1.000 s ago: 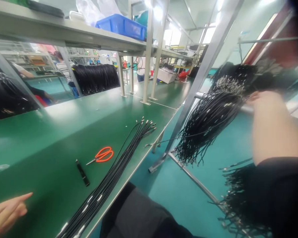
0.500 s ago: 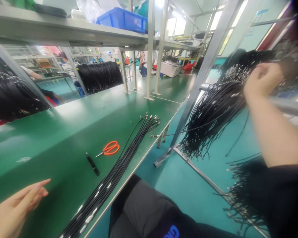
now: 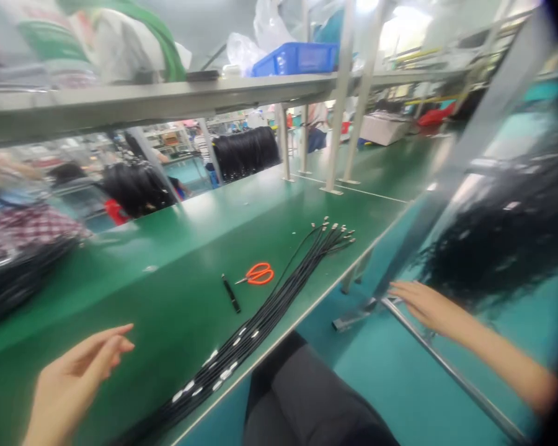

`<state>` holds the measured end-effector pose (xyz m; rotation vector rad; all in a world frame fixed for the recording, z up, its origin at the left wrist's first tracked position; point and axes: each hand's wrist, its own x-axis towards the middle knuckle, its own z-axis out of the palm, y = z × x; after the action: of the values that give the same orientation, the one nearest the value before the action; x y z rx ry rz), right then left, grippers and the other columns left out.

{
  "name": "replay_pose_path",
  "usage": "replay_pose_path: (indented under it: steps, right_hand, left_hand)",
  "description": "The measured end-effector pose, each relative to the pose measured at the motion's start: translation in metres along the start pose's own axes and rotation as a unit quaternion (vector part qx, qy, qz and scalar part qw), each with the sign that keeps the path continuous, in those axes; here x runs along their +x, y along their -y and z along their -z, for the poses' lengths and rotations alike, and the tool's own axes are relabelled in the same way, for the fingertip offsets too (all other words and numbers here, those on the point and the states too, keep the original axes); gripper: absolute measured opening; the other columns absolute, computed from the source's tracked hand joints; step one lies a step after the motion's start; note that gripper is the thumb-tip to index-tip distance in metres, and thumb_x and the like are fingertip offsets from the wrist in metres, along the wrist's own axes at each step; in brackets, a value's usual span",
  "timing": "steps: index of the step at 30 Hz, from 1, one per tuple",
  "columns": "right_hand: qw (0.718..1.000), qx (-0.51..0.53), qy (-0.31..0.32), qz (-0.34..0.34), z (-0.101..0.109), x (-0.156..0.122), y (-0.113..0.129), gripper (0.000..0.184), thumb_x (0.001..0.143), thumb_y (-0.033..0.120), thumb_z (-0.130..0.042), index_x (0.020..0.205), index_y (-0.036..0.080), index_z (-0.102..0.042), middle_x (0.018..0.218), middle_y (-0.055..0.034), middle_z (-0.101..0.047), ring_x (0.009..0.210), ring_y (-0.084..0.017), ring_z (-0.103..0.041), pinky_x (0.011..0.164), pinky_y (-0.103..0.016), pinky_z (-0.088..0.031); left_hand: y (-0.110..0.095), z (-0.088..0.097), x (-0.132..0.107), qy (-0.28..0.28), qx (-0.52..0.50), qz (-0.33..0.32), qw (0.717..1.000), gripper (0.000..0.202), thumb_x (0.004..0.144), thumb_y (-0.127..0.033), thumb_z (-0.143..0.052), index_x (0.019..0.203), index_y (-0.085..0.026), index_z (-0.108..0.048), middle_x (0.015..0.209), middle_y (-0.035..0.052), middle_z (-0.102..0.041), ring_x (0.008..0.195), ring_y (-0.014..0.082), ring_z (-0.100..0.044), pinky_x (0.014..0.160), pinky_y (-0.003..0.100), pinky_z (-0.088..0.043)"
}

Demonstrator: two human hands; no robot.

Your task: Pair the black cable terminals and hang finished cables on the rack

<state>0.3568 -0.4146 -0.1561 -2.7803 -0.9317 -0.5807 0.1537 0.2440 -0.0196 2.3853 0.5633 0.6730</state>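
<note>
My left hand [image 3: 81, 378] hovers over the green table at lower left, fingers loosely bent and apart, with nothing visible in it. Beyond the table's front edge is my right hand [image 3: 418, 303], its fingers stretched out and empty, above the metal rail [image 3: 451, 365] of a rack. A bundle of black cables [image 3: 279, 297] lies along the table edge, with metal connectors at the far end and white labels nearer me. Orange-handled scissors [image 3: 259, 274] and a slim black pen-like tool [image 3: 231, 293] lie left of the bundle. More black cables [image 3: 497, 229], blurred, hang on the rack at right.
A shelf [image 3: 204, 93] on upright posts runs above the table [image 3: 167, 316] and carries a blue bin [image 3: 297, 59] and plastic bags. Behind the table hang thick coils of black cable [image 3: 246, 152]. People sit farther back. A white box [image 3: 384, 128] stands at the far end.
My right hand has left the hanging cables, coming down and leftward, and has gone from closed to open. The view has turned left. My left hand still hovers above the table.
</note>
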Motion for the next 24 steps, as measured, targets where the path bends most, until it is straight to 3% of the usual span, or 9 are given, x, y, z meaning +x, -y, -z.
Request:
replay_pose_path:
  steps: [2,4,7,10,12,17,20,24]
  right_hand:
    - [0.998,0.025,-0.024,0.057,-0.003,0.030,0.022,0.038,0.094,0.029,-0.043,0.122,0.017,-0.067,0.126,-0.0114,-0.065,0.115,-0.024,-0.063,0.098,-0.043,-0.053]
    - [0.990,0.047,-0.066,0.117,0.000,0.068,0.058,0.041,0.097,0.030,-0.046,0.134,0.017,-0.057,0.135,-0.0102,-0.059,0.125,-0.024,-0.056,0.106,-0.042,-0.047]
    - [0.960,0.092,-0.126,0.232,0.006,0.121,0.129,0.048,0.097,0.027,-0.049,0.144,0.020,-0.046,0.140,-0.0088,-0.055,0.131,-0.025,-0.051,0.111,-0.042,-0.042]
    - [0.914,0.147,-0.155,0.345,0.001,0.153,0.208,0.057,0.096,0.028,-0.053,0.150,0.020,-0.038,0.144,-0.0096,-0.052,0.134,-0.025,-0.048,0.110,-0.041,-0.043]
    - [0.883,0.170,-0.155,0.408,-0.007,0.161,0.261,0.060,0.095,0.028,-0.054,0.151,0.019,-0.035,0.147,-0.0100,-0.049,0.136,-0.026,-0.046,0.109,-0.042,-0.044]
    - [0.812,0.190,-0.143,0.533,-0.015,0.152,0.376,0.064,0.095,0.024,-0.052,0.154,0.015,-0.028,0.152,-0.0106,-0.042,0.139,-0.026,-0.042,0.106,-0.042,-0.046]
    - [0.783,0.221,-0.120,0.569,-0.012,0.149,0.425,0.070,0.094,0.026,-0.050,0.157,0.018,-0.020,0.153,-0.0104,-0.039,0.139,-0.026,-0.042,0.106,-0.042,-0.047]
    - [0.762,0.258,-0.071,0.589,-0.022,0.164,0.474,0.082,0.094,0.040,-0.051,0.160,0.021,-0.007,0.155,-0.0131,-0.034,0.139,-0.032,-0.040,0.108,-0.049,-0.045]
  left_hand:
    - [0.016,0.020,-0.027,0.083,0.022,0.030,0.996,0.043,0.077,-0.070,-0.058,0.101,-0.037,-0.072,0.092,-0.0077,-0.076,0.081,0.0219,-0.070,0.071,0.035,-0.060]
    - [0.039,0.032,-0.056,0.121,0.078,0.038,0.989,0.053,0.077,-0.069,-0.058,0.112,-0.031,-0.070,0.116,-0.0005,-0.072,0.102,0.0275,-0.069,0.090,0.041,-0.057]
    - [0.073,0.037,-0.100,0.096,0.200,0.054,0.974,0.068,0.081,-0.064,-0.053,0.132,-0.019,-0.060,0.141,0.0095,-0.056,0.132,0.0316,-0.050,0.112,0.048,-0.039]
    - [0.088,0.030,-0.133,0.078,0.296,0.073,0.949,0.072,0.085,-0.062,-0.051,0.141,-0.017,-0.050,0.151,0.0136,-0.042,0.143,0.0355,-0.033,0.116,0.058,-0.025]
    - [0.089,0.025,-0.142,0.073,0.296,0.033,0.952,0.065,0.092,-0.059,-0.045,0.144,-0.020,-0.047,0.154,0.0121,-0.038,0.145,0.0321,-0.030,0.119,0.056,-0.019]
    - [0.083,0.023,-0.142,0.028,0.263,0.052,0.963,0.068,0.090,-0.068,-0.046,0.143,-0.024,-0.049,0.154,0.0089,-0.039,0.144,0.0307,-0.031,0.119,0.054,-0.018]
    - [0.081,0.023,-0.145,0.010,0.242,0.050,0.969,0.064,0.091,-0.065,-0.047,0.140,-0.023,-0.053,0.151,0.0088,-0.044,0.142,0.0290,-0.036,0.119,0.051,-0.019]
    - [0.081,0.022,-0.146,-0.009,0.221,0.063,0.973,0.061,0.091,-0.062,-0.050,0.135,-0.020,-0.056,0.148,0.0094,-0.049,0.140,0.0266,-0.040,0.119,0.048,-0.022]
